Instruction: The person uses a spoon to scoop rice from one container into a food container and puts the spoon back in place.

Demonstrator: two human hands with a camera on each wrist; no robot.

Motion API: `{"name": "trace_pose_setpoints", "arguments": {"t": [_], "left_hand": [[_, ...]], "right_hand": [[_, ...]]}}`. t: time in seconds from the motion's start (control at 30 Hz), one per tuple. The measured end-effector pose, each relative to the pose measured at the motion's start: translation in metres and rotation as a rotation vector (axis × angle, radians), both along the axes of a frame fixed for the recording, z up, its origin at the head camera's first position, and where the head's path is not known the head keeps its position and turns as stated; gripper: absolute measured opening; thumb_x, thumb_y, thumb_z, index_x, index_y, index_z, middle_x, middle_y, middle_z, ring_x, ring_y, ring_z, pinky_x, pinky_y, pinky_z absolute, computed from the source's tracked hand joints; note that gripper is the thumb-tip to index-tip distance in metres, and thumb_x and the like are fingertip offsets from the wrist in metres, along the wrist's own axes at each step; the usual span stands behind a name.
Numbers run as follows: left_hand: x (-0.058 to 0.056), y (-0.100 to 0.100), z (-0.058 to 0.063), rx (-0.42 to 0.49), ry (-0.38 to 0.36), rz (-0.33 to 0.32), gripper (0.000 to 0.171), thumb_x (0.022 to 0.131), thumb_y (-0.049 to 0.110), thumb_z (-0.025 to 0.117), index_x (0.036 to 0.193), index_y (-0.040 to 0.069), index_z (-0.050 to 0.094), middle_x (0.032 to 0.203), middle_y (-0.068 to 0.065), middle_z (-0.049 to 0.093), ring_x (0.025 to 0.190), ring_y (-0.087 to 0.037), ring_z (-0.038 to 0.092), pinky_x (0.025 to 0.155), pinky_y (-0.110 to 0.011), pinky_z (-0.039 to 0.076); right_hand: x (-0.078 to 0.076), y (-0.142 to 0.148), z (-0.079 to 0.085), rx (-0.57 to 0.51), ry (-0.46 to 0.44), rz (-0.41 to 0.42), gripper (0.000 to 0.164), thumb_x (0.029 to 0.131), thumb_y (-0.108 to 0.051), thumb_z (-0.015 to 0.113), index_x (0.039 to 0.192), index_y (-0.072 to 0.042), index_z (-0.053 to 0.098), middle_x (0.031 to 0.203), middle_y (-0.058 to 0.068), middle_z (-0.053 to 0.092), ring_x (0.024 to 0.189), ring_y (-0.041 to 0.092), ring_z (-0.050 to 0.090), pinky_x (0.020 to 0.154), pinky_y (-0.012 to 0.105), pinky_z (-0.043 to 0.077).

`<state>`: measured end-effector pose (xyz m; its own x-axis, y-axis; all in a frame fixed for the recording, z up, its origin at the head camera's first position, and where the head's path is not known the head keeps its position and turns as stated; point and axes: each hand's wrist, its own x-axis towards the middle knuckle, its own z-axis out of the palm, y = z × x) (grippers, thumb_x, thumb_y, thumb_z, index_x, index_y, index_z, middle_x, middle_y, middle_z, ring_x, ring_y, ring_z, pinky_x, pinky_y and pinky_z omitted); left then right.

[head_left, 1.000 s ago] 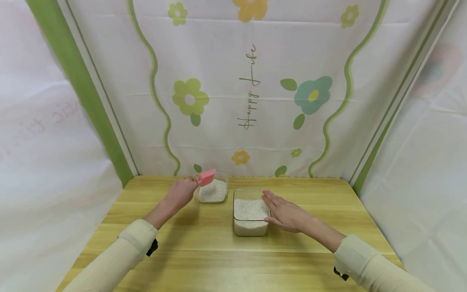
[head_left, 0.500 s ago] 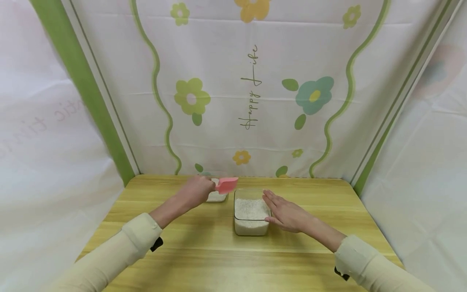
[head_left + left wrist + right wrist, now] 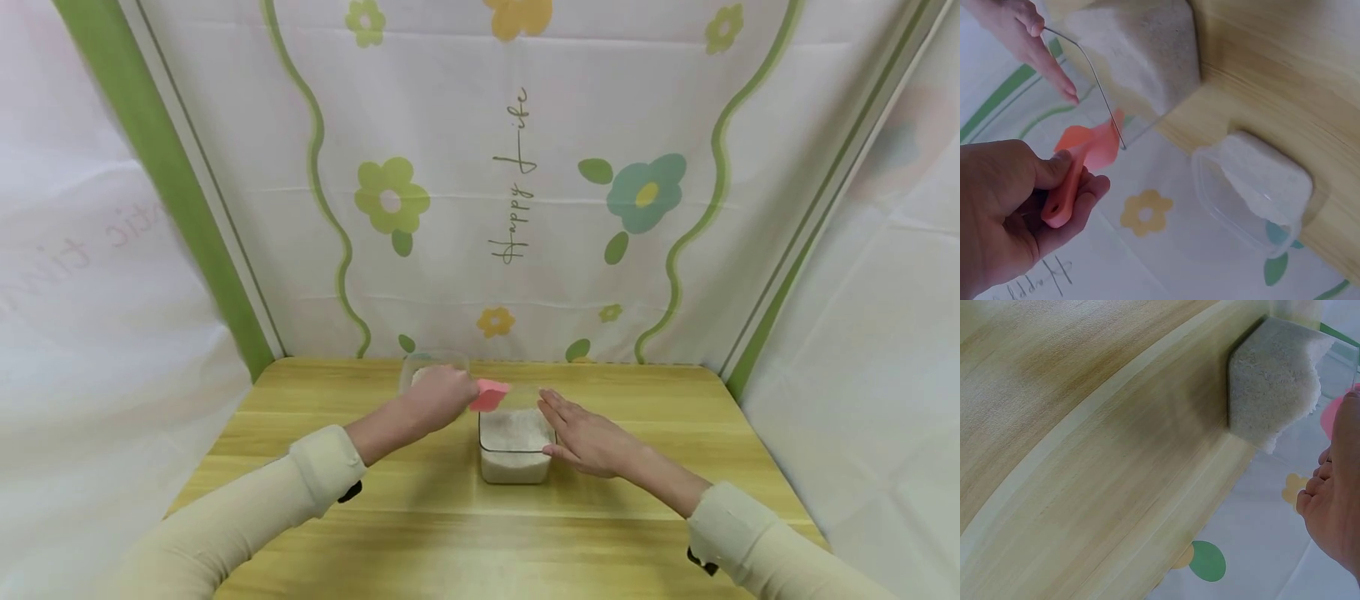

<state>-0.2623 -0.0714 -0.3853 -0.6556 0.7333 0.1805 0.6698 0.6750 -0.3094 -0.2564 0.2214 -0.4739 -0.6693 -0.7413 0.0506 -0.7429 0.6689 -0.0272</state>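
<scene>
My left hand (image 3: 441, 397) grips the handle of a pink scoop (image 3: 491, 395). The scoop's bowl is at the far left rim of a square clear container (image 3: 517, 452). In that container lie white grains (image 3: 516, 428) that look like rice, their surface sloping in the right wrist view. My right hand (image 3: 594, 435), fingers straight, rests along the container's right rim. Behind my left hand is a smaller clear plastic tub (image 3: 1200, 187), partly hidden in the head view, with white grains (image 3: 1266, 175) in it too. In the left wrist view, the thumb presses the scoop handle (image 3: 1063, 203) against curled fingers.
Both containers stand on a wood-grain table (image 3: 510, 542), the tub near its back edge. A white curtain (image 3: 450, 108) with printed flowers hangs right behind the table, and white cloth walls (image 3: 885, 333) close in both sides.
My left hand has carried the scoop rightward from over the small tub to the larger container's rim, and the scoop has tilted down. My right hand has stayed at the rim.
</scene>
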Motion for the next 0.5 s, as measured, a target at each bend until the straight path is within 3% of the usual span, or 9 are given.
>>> {"name": "trace_pose_setpoints", "arguments": {"t": [0.2,0.4,0.5], "left_hand": [[-0.003,0.031,-0.008,-0.091,-0.008,0.039,0.018,0.087,0.008,0.075,0.073,0.018,0.071,0.063,0.006,0.065,0.05,-0.007,0.049,0.047,-0.022,0.046],[-0.007,0.056,-0.015,-0.182,0.022,0.033,0.034,0.096,0.029,0.066,0.062,0.024,0.064,0.06,0.012,0.059,0.048,-0.005,0.035,0.045,-0.024,0.046],[-0.012,0.064,-0.017,-0.204,0.018,0.036,0.037,0.093,0.029,0.067,0.057,0.024,0.061,0.059,0.012,0.057,0.047,-0.006,0.033,0.045,-0.024,0.046]], "right_hand": [[-0.001,0.002,0.0,-0.004,-0.011,0.002,0.076,0.105,-0.053,0.035,0.156,0.003,0.024,0.164,0.022,0.018,0.152,0.035,0.024,0.116,0.047,0.035],[-0.001,0.003,0.001,-0.003,-0.019,0.002,0.076,0.105,-0.054,0.035,0.156,0.003,0.024,0.165,0.022,0.018,0.152,0.035,0.024,0.115,0.048,0.036],[-0.002,0.003,0.002,-0.005,-0.015,0.006,0.076,0.105,-0.053,0.036,0.155,0.003,0.025,0.164,0.022,0.019,0.152,0.035,0.024,0.116,0.048,0.035]]}}
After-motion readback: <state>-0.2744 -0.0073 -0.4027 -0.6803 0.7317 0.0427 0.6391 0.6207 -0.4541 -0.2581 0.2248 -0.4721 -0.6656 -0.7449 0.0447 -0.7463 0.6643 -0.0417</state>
